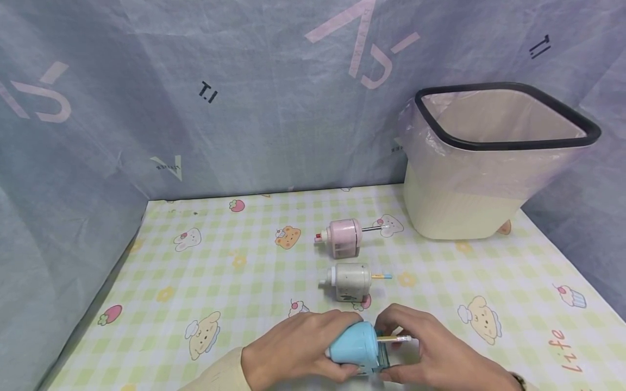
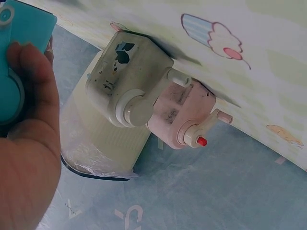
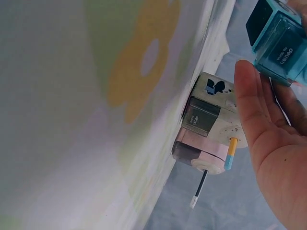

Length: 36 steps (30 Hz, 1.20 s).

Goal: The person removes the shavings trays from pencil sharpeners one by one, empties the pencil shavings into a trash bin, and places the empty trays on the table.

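Note:
Near the front edge of the table, my left hand [image 1: 300, 345] grips a light blue crank pencil sharpener [image 1: 353, 345] around its body. A pencil [image 1: 395, 339] with a pale end sticks out of its right side. My right hand [image 1: 437, 355] pinches the see-through teal shavings drawer [image 3: 283, 53] between thumb and fingers. That drawer stands partly out of the sharpener's body. In the left wrist view the blue sharpener [image 2: 32, 26] shows only in part, with fingers across it. Its underside is hidden in the head view.
Beyond the hands stand a grey-white sharpener [image 1: 353, 279] with a yellow and blue pencil and a pink sharpener [image 1: 345, 238] with a dark pencil. A cream bin [image 1: 455, 201] with a black rim and plastic liner is at the back right. Fabric [image 1: 274, 108] hangs behind the checked tablecloth [image 1: 205, 282].

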Motion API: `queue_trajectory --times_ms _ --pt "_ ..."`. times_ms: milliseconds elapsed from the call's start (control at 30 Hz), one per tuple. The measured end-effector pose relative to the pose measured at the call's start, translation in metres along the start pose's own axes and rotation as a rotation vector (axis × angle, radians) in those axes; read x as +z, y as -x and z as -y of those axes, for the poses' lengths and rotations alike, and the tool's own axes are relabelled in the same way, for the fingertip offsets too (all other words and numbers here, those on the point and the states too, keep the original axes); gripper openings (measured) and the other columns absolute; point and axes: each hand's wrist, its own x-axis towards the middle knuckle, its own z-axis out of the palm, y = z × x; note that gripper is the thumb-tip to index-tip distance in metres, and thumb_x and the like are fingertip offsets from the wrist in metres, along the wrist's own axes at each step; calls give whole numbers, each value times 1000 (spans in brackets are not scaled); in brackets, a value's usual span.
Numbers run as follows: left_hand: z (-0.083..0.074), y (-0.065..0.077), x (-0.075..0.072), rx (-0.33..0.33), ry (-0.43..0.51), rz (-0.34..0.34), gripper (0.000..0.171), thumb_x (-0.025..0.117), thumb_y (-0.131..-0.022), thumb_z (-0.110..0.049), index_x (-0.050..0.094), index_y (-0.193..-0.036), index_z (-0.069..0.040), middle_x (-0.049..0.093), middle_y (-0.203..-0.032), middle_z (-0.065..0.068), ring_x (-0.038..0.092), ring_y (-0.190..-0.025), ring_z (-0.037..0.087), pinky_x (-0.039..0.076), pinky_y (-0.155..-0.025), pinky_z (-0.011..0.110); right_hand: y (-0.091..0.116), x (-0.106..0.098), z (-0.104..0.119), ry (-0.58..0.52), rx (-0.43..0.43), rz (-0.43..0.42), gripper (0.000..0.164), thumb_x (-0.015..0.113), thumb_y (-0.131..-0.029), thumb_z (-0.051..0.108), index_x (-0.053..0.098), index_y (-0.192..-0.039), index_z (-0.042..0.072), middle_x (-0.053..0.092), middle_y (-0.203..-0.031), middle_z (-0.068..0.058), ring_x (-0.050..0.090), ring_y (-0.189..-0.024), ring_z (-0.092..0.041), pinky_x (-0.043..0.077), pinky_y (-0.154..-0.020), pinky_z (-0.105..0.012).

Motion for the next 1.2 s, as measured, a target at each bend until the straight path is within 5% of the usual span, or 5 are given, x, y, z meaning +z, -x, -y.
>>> queue_trajectory --times_ms 267,567,1000,1200 --pt "1 1 1 2 -17 9 55 79 -96 -44 57 -141 -22 65 -111 -13 54 -83 -7 42 -74 7 2 -2 -2 1 -31 12 49 91 -88 30 61 -128 31 66 -116 15 67 -102 -7 58 -86 -30" --pt "6 11 -9 -156 -64 18 56 81 -92 -48 62 -137 -21 66 -113 -13 54 -85 -2 48 -76 22 15 -15 -9 -7 -39 -50 50 94 -84 20 63 -123 23 67 -114 8 67 -99 -11 61 -82 -31" --pt "10 8 -7 -114 -85 23 54 79 -94 -45 62 -137 -18 67 -110 -10 53 -82 -3 46 -72 19 22 -21 -13 4 74 43 48 93 -86 30 63 -124 26 66 -117 9 66 -101 -7 59 -83 -30" --pt "10 6 -7 -112 -63 24 54 79 -95 -46 61 -138 -19 66 -110 -10 53 -79 -4 46 -70 18 25 -24 -14 -80 109 112 46 90 -89 26 63 -126 22 66 -122 4 66 -107 -10 59 -85 -31"
